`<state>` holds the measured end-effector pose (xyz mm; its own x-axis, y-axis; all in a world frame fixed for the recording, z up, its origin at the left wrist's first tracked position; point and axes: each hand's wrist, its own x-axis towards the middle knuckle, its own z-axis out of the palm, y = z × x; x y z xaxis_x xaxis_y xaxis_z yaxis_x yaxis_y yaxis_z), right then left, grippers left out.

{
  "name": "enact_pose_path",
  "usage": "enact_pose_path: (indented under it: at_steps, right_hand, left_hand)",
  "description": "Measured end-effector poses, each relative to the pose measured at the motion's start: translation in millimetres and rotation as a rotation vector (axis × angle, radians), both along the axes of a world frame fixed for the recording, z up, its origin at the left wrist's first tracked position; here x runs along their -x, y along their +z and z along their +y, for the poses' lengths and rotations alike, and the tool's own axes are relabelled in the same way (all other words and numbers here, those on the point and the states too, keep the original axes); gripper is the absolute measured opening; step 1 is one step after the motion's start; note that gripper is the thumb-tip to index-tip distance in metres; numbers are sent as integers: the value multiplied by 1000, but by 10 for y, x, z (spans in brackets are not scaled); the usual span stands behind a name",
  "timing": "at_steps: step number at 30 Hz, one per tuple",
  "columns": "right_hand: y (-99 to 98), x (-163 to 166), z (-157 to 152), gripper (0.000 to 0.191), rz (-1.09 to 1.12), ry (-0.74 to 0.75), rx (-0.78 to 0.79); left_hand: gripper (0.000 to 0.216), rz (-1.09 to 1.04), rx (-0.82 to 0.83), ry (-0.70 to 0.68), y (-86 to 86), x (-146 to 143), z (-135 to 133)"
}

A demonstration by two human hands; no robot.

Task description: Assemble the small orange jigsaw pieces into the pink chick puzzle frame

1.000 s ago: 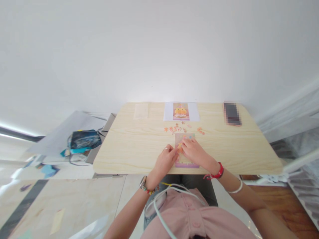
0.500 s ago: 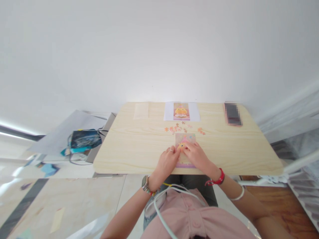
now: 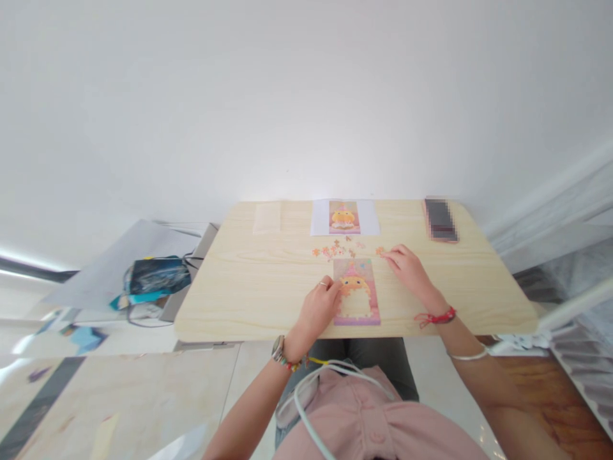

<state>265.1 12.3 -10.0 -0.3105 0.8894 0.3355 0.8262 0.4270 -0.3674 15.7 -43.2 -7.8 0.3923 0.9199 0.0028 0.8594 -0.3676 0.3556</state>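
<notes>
A small jigsaw puzzle (image 3: 358,295) with a yellow duck on pink lies near the front edge of the light wooden table (image 3: 249,287). My left hand (image 3: 318,308) rests at the puzzle's left edge, fingers curled against it. My right hand (image 3: 408,269) reaches to the upper right of the puzzle, fingertips on the loose orange pieces (image 3: 382,251) there. More loose pieces (image 3: 334,248) are scattered just beyond the puzzle.
A reference picture of the duck on white paper (image 3: 344,217) lies at the table's far edge, with a pale sheet (image 3: 267,218) to its left and a phone (image 3: 440,219) at the far right. A dark bag (image 3: 156,276) sits on the floor left of the table.
My right hand has left the puzzle and moved up and right to the loose pieces. The duck picture on the puzzle is now uncovered. My left hand stays at the puzzle's left edge.
</notes>
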Motion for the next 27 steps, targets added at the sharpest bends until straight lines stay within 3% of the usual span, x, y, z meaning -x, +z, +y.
enact_pose_path:
  at_steps: [5,11,22,27]
  right_hand:
    - [-19,-264,431,24,-105,129,73]
    - [-29,-275,641,16,-230,268,169]
    - [37,-232,626,18,-410,247,112]
    - [180,-55,323,19,-329,257,45]
  left_hand:
    - [25,-59,-1,18,26,52,-27]
    - [24,-51,5,-143,15,57,-136]
    - [24,-69,21,-168,-45,39,-115]
    - [33,-155,11,-147,-3,70,-85]
